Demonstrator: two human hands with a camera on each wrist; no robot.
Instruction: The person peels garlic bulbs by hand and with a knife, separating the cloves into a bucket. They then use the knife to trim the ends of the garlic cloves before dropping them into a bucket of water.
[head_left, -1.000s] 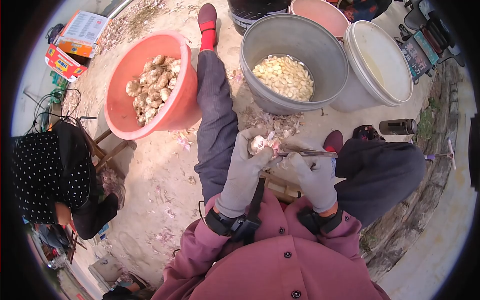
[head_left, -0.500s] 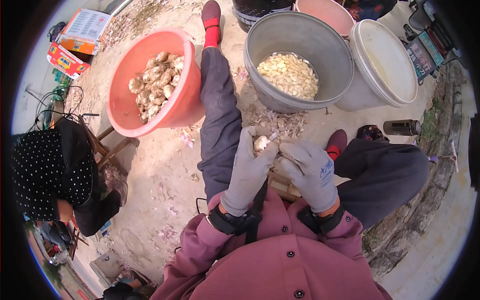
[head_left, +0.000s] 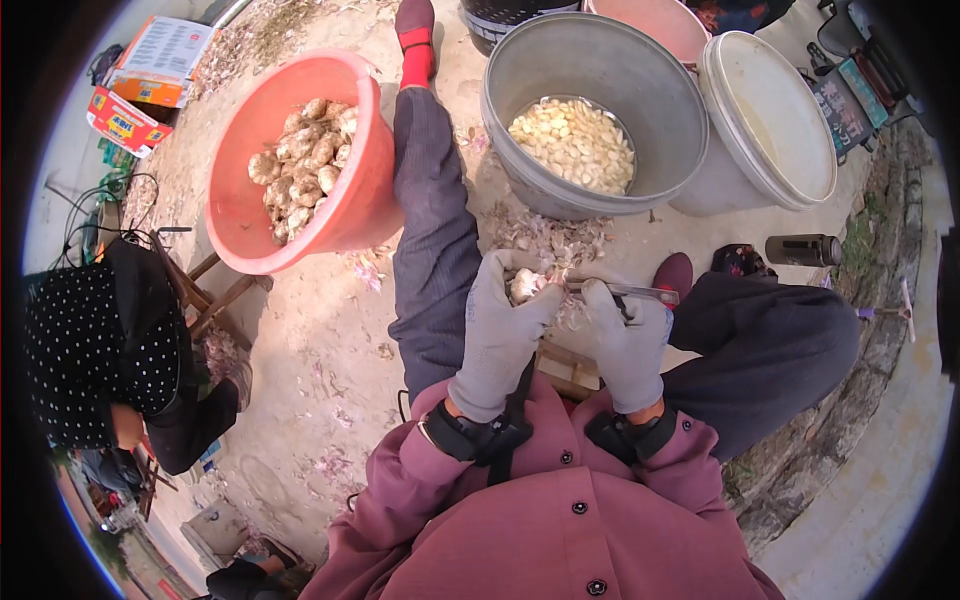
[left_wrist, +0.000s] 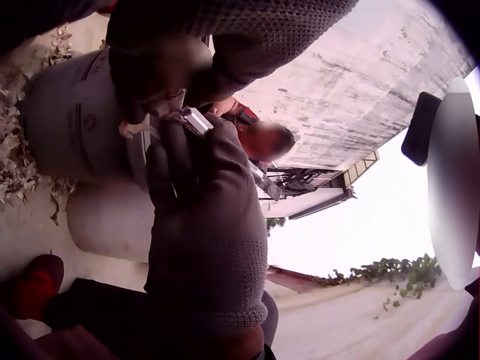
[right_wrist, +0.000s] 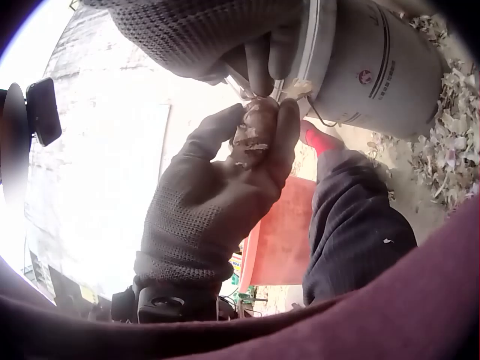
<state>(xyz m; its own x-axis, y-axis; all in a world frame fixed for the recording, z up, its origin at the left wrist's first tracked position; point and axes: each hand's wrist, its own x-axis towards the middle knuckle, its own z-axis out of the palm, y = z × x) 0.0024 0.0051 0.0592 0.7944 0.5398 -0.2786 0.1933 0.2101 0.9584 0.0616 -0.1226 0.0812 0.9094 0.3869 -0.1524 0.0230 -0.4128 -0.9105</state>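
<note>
In the head view my gloved left hand (head_left: 492, 340) holds a garlic bulb (head_left: 525, 286) between thumb and fingers. Close beside it, my gloved right hand (head_left: 630, 350) grips a small knife (head_left: 652, 293), its metal length lying crosswise and pointing away to the right. The right wrist view shows the bulb (right_wrist: 255, 139) cradled in the left hand, papery skin loose on it, with the right hand's fingers (right_wrist: 259, 67) at its top. From the left wrist, the knife (left_wrist: 196, 120) shows between the right hand's fingers.
A pink basin (head_left: 225, 215) of unpeeled garlic bulbs stands at the left. Ahead, a grey bucket (head_left: 660, 110) holds peeled cloves, beside a lidded white bucket (head_left: 790, 130). Garlic skins (head_left: 555, 238) litter the ground. Another person (head_left: 100, 350) sits at the left.
The right hand turned back-up half a second ago, hiding the knife, and has rolled back so the knife shows again. The left hand keeps holding the bulb in nearly the same place.
</note>
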